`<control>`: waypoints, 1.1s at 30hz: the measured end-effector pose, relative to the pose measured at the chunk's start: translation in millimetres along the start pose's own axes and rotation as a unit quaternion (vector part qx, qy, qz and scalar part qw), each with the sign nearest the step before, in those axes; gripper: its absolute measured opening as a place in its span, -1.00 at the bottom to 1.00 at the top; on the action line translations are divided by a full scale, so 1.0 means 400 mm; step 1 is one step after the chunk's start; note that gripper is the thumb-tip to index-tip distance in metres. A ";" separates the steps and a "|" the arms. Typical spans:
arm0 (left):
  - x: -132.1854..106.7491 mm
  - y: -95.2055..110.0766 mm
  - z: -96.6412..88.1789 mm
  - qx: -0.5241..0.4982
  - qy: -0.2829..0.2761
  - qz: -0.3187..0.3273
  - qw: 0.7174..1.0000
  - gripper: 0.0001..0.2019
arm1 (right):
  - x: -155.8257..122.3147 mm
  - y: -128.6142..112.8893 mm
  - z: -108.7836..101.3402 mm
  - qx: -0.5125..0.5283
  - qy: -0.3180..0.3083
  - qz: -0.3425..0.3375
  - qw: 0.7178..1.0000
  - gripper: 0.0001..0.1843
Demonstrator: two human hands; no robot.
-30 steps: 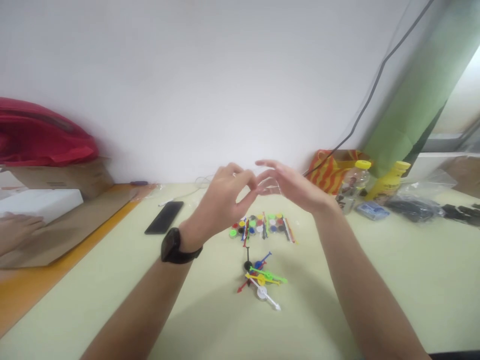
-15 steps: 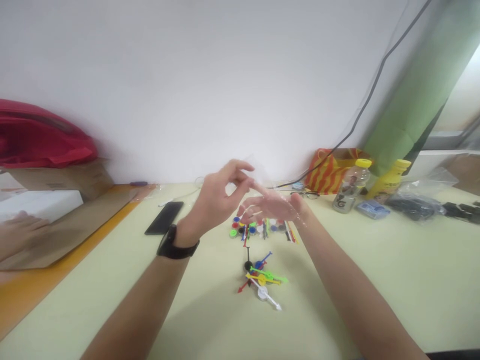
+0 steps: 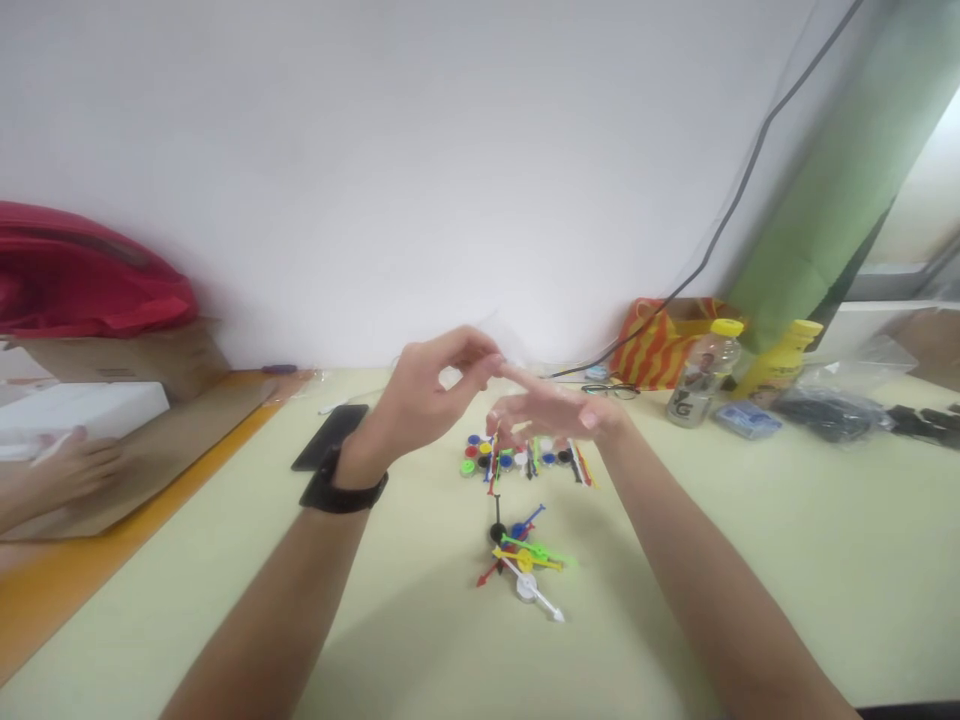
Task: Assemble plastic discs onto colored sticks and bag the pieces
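Above the table, my left hand (image 3: 427,395), with a black watch (image 3: 334,490) on the wrist, pinches thumb and forefinger together. A thin, clear plastic bag (image 3: 514,335), barely visible against the wall, shows at those fingertips. My right hand (image 3: 555,405) faces it, fingers apart, its outstretched forefinger meeting the left fingertips. Beneath the hands lies a group of coloured round pieces (image 3: 469,467) and thin arrow pointers (image 3: 580,465). Nearer to me is a loose pile of assembled arrow spinners (image 3: 526,560) in black, blue, green, yellow, red and white.
A black phone (image 3: 326,437) lies left of the hands. Eyeglasses (image 3: 611,390), a striped bag (image 3: 645,345), two yellow-capped bottles (image 3: 701,375) and a blue packet (image 3: 748,420) stand or lie right. Another person's hand (image 3: 71,470) is at far left by a white box (image 3: 112,410).
My left hand has shifted slightly left and down, its fingertips now meeting the right forefinger. The clear plastic shows less over my right hand. The other person's hand has moved.
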State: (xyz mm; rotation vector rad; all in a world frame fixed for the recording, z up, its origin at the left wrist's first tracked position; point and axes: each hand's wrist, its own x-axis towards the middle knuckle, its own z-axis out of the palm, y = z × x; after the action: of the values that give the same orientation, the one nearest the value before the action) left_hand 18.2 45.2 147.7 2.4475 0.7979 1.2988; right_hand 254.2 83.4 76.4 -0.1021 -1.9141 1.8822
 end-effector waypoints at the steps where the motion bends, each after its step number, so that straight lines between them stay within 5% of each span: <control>1: 0.000 0.001 -0.004 -0.010 -0.009 -0.003 1.000 -0.84 | -0.004 -0.002 -0.004 -0.005 0.000 0.003 1.000 0.33; 11: -0.002 0.008 -0.020 -0.004 -0.080 -0.022 0.997 -0.86 | -0.020 -0.004 -0.024 0.013 -0.015 0.014 1.000 0.27; 24: 0.001 0.000 -0.046 0.013 -0.045 -0.051 0.998 -0.83 | -0.043 -0.001 -0.038 0.017 0.033 0.035 0.999 0.18; 28: 0.003 -0.015 -0.057 0.009 -0.014 -0.100 0.995 -0.79 | -0.057 -0.013 -0.060 -0.085 0.153 0.030 0.984 -0.12; 33: 0.002 -0.056 -0.067 0.003 -0.036 -0.149 0.988 -0.73 | -0.072 -0.057 -0.057 -0.251 0.308 0.022 0.918 -0.64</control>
State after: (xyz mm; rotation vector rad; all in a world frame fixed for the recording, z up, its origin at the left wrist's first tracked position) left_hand -11.2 63.1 153.3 2.2550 1.0995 1.0916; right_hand 294.0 92.7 90.2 -0.8009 -1.8703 1.1301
